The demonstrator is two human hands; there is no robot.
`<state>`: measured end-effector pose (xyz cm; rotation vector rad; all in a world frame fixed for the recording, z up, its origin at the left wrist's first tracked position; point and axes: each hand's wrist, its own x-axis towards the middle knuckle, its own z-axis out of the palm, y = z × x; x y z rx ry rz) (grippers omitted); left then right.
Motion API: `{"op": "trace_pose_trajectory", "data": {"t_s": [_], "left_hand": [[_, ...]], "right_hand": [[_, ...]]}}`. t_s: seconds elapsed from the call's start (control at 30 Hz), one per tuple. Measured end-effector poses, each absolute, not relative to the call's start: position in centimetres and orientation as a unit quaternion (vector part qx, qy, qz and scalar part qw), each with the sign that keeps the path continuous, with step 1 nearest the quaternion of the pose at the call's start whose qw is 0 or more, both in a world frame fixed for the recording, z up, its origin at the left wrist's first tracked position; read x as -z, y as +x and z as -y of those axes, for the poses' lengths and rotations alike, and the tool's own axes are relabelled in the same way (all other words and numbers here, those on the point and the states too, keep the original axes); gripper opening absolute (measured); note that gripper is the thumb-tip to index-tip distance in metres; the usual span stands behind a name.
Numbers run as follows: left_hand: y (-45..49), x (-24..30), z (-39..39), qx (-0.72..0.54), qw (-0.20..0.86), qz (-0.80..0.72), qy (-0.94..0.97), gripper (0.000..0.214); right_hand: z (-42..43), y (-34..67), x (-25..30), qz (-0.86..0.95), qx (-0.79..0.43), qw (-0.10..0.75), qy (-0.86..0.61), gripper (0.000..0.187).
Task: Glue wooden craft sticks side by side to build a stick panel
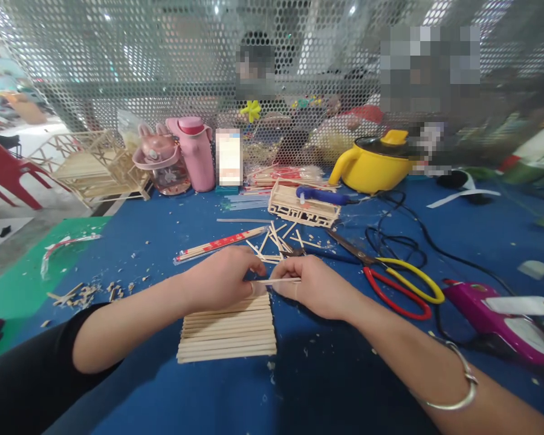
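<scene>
A short thin wooden stick [272, 281] spans the gap between my hands. My left hand [226, 272] pinches its left end, fingers curled over the far edge of a flat panel of wooden sticks [229, 335]. The stick's other end is in the closed fingers of my right hand [317, 287], just right of the panel. The panel's sticks lie side by side on the blue table, and my left hand covers its far part. Loose cut sticks [276, 238] are scattered beyond my hands. Pliers [294, 251], partly hidden, lie right behind my right hand.
Scissors [403, 287] and a purple tool [503, 320] lie at right, near a black cable [435, 241]. Farther back are a yellow pot [376, 169], a small stick model [299, 205] with a blue glue gun [326, 196], wrapped chopsticks [222, 243] and a pink bottle [197, 157].
</scene>
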<state>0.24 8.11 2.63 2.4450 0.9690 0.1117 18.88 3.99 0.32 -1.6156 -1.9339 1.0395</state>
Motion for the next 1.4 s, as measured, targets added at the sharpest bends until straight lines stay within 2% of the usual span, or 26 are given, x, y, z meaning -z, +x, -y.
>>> {"op": "trace_pose_trajectory", "data": {"t_s": [0.17, 0.7, 0.83, 0.9, 1.03, 1.23, 1.4], "left_hand": [[0.9, -3.4, -7.6, -0.052, 0.216, -0.344, 0.912, 0.018], [0.9, -2.7, -5.7, -0.095, 0.211, -0.407, 0.884, 0.020], [0.5, -2.8, -6.3, -0.125, 0.225, -0.432, 0.864, 0.022], [0.3, -2.8, -6.6, -0.135, 0.238, -0.435, 0.858, 0.023], [0.4, -2.8, -6.6, -0.129, 0.253, -0.416, 0.864, 0.019], [-0.1, -3.3, -6.5, -0.098, 0.217, -0.410, 0.880, 0.015], [-4.0, -4.0, -7.9, -0.084, 0.201, -0.467, 0.857, 0.023]], "right_hand": [[-3.4, 19.1, -0.9, 0.710, -0.339, 0.241, -0.568, 0.011], [-2.7, 18.9, -1.0, 0.714, -0.321, 0.293, -0.548, 0.010], [-2.9, 20.4, -1.5, 0.692, -0.261, 0.387, -0.551, 0.039], [-3.0, 21.0, -1.6, 0.686, -0.230, 0.411, -0.554, 0.032], [-2.9, 20.4, -1.3, 0.728, -0.221, 0.371, -0.533, 0.011], [-3.0, 21.4, -2.1, 0.748, -0.191, 0.356, -0.527, 0.015], [-3.9, 27.7, -3.0, 0.662, -0.093, 0.434, -0.604, 0.016]]}}
